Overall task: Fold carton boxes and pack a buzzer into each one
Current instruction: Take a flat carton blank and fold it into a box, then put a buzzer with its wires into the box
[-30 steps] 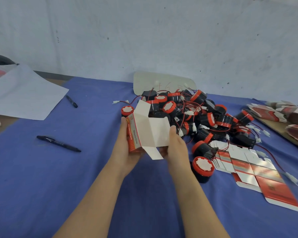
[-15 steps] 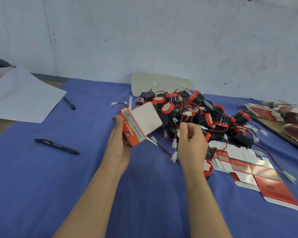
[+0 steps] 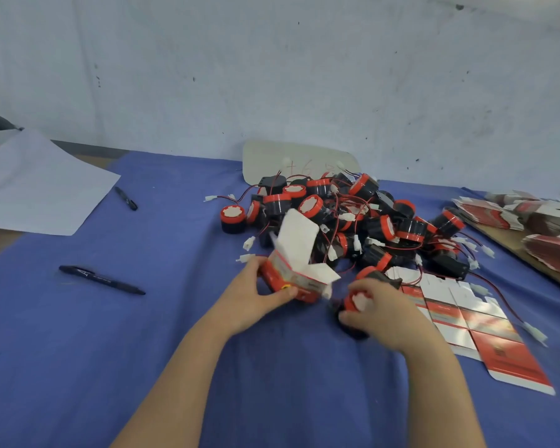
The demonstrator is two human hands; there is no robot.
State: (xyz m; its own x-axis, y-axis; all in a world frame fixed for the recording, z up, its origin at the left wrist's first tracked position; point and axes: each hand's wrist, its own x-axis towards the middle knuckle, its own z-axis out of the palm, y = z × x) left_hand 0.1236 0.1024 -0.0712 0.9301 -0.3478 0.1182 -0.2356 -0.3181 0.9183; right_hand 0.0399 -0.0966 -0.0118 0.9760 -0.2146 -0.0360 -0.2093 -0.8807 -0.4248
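In the head view, the right hand (image 3: 380, 307) grasps one buzzer (image 3: 353, 302), mostly hidden under the fingers and blurred. Just left of this buzzer, the left hand (image 3: 256, 294) grips one open carton box (image 3: 293, 270), flaps up. Behind the box lies the buzzer pile (image 3: 353, 218), too tangled to count. Two pens (image 3: 101, 280) lie far left on the counter (image 3: 78, 350).

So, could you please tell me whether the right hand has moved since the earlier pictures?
Yes. The right hand has come down from the buzzer pile toward the person, beside the flat cartons, and now grips a buzzer on the blue cloth.
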